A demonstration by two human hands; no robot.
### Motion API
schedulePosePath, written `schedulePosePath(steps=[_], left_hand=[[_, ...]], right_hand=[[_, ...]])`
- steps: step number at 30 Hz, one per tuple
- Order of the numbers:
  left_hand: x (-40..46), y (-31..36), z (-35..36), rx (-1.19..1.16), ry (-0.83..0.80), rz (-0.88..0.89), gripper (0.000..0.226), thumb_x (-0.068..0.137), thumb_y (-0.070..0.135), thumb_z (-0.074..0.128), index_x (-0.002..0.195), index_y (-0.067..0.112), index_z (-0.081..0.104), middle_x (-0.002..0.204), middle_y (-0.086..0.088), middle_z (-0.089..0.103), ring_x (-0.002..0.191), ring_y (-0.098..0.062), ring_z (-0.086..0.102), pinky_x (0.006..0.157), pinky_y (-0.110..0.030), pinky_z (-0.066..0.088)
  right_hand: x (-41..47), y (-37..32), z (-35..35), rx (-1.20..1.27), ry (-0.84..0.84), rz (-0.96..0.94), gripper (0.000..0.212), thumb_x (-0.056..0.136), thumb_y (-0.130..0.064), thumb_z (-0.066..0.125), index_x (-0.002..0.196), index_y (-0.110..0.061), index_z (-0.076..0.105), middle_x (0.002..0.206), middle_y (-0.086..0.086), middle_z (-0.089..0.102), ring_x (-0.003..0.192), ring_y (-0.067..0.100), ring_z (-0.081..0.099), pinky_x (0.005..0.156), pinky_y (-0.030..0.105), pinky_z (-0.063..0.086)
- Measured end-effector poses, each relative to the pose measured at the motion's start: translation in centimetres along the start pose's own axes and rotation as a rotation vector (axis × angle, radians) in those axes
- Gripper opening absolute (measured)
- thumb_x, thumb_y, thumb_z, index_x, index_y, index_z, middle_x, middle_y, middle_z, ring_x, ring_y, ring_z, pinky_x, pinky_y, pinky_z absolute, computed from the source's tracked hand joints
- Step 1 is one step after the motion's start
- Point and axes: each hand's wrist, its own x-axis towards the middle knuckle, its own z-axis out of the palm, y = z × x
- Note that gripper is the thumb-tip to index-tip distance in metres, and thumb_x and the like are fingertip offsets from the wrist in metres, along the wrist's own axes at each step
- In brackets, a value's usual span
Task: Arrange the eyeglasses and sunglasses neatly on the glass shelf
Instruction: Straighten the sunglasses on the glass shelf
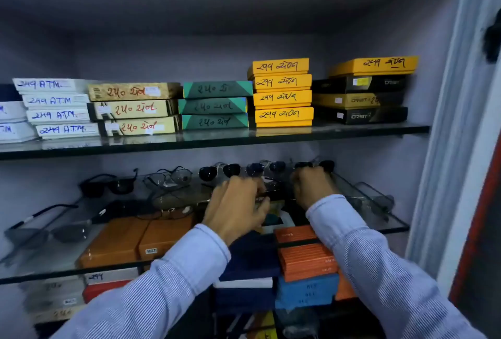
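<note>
Curls the fingers of the left hand (238, 208) and the right hand (314, 186) down over the rear of the middle glass shelf (393, 226), knuckles toward the camera, fingertips hidden and blurred. Cannot tell whether either hand has hold of a frame or merely hovers half-closed.

Reaches in on two arms in pale blue striped sleeves (379, 271), inside a grey-walled cabinet (244, 13).

Carries, on the upper glass shelf (217, 143), stacks of flat boxes with handwritten labels: white boxes (57, 114) at far left, then beige boxes (135, 108), green boxes (214, 106), yellow boxes (282, 97), and black boxes (360, 114) topped by one more yellow box at right.

Has the task's eyewear on the middle shelf. Lines up along the back, left to right: black sunglasses (108, 185), clear eyeglasses (168, 177), then three dark-lensed pairs side by side. Puts the first dark pair (219, 170) and second dark pair (267, 169) behind the left hand, and the third dark pair (314, 165) directly behind the right hand's knuckles, contact unclear. Lays grey-tinted sunglasses (48, 233) at the front left, a brown-tinted pair (170, 200) just left of the left hand, and a thin clear pair (376, 197) near the right edge.

Reveals, through and below the glass, orange boxes (116, 241) at left and a pile of navy, orange and blue boxes (306, 260) under the wrists.
</note>
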Motion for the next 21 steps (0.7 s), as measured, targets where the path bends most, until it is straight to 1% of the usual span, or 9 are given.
schedulePosePath(steps=[2,3,6,9,13,16,18,21], left_hand=[[1.5,0.2,0.7,-0.046,-0.040,-0.060,0.034,0.094,0.036,0.064,0.121,0.020,0.077,0.111,-0.006,0.081,0.101,-0.026,0.077,0.090,-0.041,0.063],[2.4,0.2,1.4,-0.063,-0.057,-0.063,0.032,0.094,0.032,0.066,0.120,0.018,0.078,0.113,-0.008,0.081,0.103,-0.027,0.077,0.092,-0.042,0.063],[4.0,0.9,2.2,-0.082,-0.163,-0.109,0.032,0.095,0.021,0.069,0.123,0.010,0.077,0.124,-0.015,0.075,0.111,-0.032,0.073,0.095,-0.041,0.060],[5.3,0.8,3.6,-0.078,-0.203,-0.122,0.034,0.094,0.015,0.070,0.127,0.009,0.075,0.130,-0.017,0.071,0.116,-0.034,0.070,0.097,-0.042,0.059],[6.5,0.7,5.0,-0.077,-0.270,-0.134,0.039,0.092,0.018,0.072,0.130,0.009,0.071,0.130,-0.016,0.071,0.114,-0.033,0.071,0.096,-0.043,0.060],[6.6,0.8,5.4,-0.044,-0.222,-0.135,0.040,0.095,0.017,0.069,0.134,0.010,0.068,0.134,-0.015,0.068,0.117,-0.035,0.069,0.098,-0.044,0.058],[6.6,0.8,5.4,0.020,-0.172,-0.121,0.039,0.096,0.016,0.066,0.135,0.009,0.067,0.134,-0.016,0.067,0.121,-0.036,0.067,0.097,-0.043,0.056],[6.4,0.4,5.1,0.059,-0.066,-0.094,0.030,0.096,0.016,0.065,0.125,0.013,0.074,0.124,-0.015,0.073,0.114,-0.035,0.071,0.091,-0.045,0.057]], right_hand=[[0.8,-0.5,0.0,-0.055,-0.102,0.068,0.027,0.087,-0.006,0.057,0.110,-0.005,0.070,0.113,0.021,0.069,0.105,0.036,0.067,0.084,0.036,0.053],[1.3,-0.6,0.1,-0.090,-0.144,0.086,0.029,0.090,-0.006,0.055,0.116,-0.003,0.067,0.119,0.020,0.066,0.110,0.035,0.065,0.087,0.038,0.052],[2.2,-0.8,0.1,-0.193,-0.235,0.120,0.031,0.095,-0.004,0.049,0.124,-0.002,0.061,0.127,0.016,0.062,0.117,0.032,0.060,0.090,0.040,0.051],[2.9,-0.6,0.3,-0.235,-0.248,0.129,0.031,0.097,-0.004,0.047,0.126,-0.002,0.059,0.128,0.014,0.062,0.117,0.030,0.061,0.089,0.038,0.051],[3.4,-0.2,0.3,-0.211,-0.239,0.106,0.034,0.097,-0.003,0.043,0.128,0.000,0.057,0.131,0.017,0.060,0.119,0.032,0.060,0.091,0.039,0.050],[3.4,0.3,0.1,-0.172,-0.252,0.079,0.034,0.095,-0.006,0.053,0.128,-0.001,0.058,0.130,0.018,0.059,0.118,0.034,0.060,0.090,0.040,0.050],[3.2,0.5,-0.4,-0.155,-0.245,0.047,0.037,0.090,-0.011,0.061,0.127,-0.006,0.061,0.130,0.017,0.057,0.116,0.034,0.060,0.091,0.039,0.050],[3.1,0.9,-1.2,-0.099,-0.208,-0.004,0.038,0.083,-0.018,0.072,0.121,-0.016,0.068,0.129,0.015,0.056,0.114,0.034,0.061,0.093,0.038,0.051]])
